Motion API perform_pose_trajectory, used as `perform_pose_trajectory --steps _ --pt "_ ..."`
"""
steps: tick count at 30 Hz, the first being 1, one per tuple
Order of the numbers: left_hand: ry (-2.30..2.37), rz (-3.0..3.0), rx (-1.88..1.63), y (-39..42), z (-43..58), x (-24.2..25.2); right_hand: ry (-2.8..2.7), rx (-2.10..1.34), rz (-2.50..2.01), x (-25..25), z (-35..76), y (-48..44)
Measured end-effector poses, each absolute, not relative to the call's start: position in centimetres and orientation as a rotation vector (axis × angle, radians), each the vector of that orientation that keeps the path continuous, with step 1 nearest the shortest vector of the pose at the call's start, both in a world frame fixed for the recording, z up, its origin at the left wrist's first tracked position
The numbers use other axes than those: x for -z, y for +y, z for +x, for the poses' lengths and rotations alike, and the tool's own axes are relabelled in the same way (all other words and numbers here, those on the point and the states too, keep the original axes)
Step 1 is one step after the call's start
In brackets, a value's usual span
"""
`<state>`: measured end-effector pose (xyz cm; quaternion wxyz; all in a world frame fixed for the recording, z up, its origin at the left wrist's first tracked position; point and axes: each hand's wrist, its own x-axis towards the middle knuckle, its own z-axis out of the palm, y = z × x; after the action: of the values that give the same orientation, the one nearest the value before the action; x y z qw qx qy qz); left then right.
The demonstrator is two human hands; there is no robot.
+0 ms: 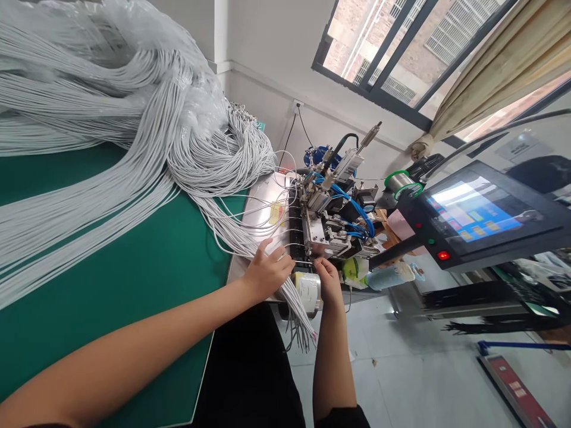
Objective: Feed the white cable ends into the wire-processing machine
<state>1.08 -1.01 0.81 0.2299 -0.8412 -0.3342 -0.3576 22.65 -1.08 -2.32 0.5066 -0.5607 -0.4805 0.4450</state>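
Note:
A single thin white cable (304,262) runs level between my two hands at the near end of a bench machine (330,208). My left hand (270,273) is closed on it with thumb and fingertips, the back of the hand facing up. My right hand (329,279) pinches the cable's other side, close to the machine's metal front. Under my left hand passes a bundle of white cables (232,238), whose loose ends (300,333) hang past the bench edge. More single cables (292,223) reach into the black slotted row on the machine.
A large heap of grey-white cables (147,125), partly in clear plastic, covers much of the green table (178,267). On the right stand a lit touchscreen (477,208) and a solder spool (402,185). A white-labelled roll (307,292) sits just below my hands.

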Motion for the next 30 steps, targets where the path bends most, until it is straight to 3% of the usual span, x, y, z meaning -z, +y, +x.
perform_pose_trajectory --steps 9,16,20,30 --pt "-0.942 -2.322 0.985 -1.0 1.0 -0.7 -1.037 -1.094 -1.343 2.8 22.3 -1.8" --pt "-0.990 -2.385 0.998 -0.7 0.9 -0.3 -1.175 -0.886 -1.464 1.0 24.5 -5.2" --pt "-0.962 -2.396 1.014 -0.7 0.8 -0.3 -1.390 -0.835 -1.532 -1.2 25.3 -8.1" --pt "-0.890 -2.392 1.049 -1.0 0.5 -0.8 -1.954 -1.070 -1.617 -3.6 25.0 -12.1"
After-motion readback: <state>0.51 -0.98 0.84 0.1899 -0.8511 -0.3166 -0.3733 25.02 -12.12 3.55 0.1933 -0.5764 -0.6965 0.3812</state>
